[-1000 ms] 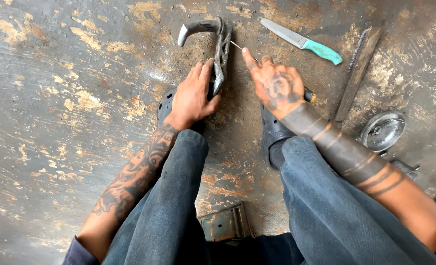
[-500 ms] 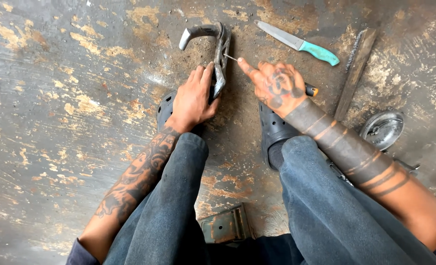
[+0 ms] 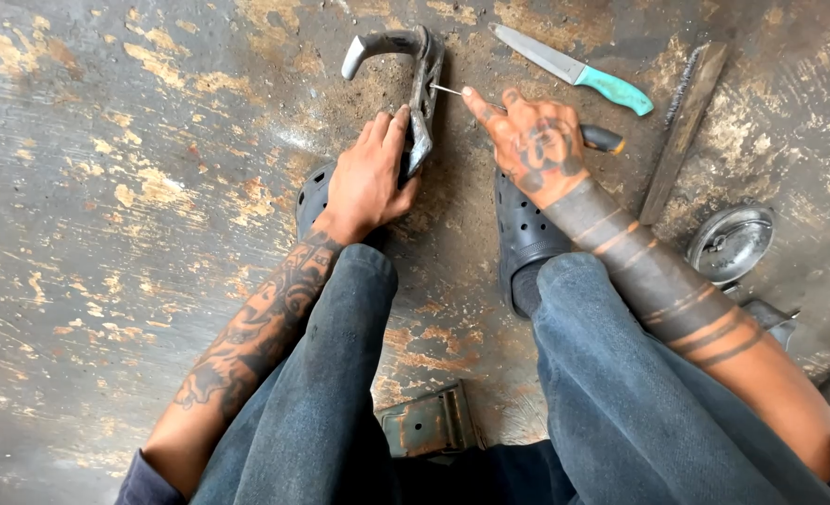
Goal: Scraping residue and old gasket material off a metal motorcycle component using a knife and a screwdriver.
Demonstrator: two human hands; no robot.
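We see the right hand (image 3: 541, 150), clamped on a screwdriver (image 3: 602, 139), now probing the hooked metal part (image 3: 422, 93); left hand (image 3: 368, 178) grips it.

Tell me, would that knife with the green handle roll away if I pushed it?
Probably not: the knife lies flat on the rough floor, and its blade looks flat, so it would likely slide. It seems stiff and fairly light, and its point looks sharp.

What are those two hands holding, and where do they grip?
Left hand presses the hooked metal piece at its lower end; right hand grips a thin pointed tool by its dark handle.
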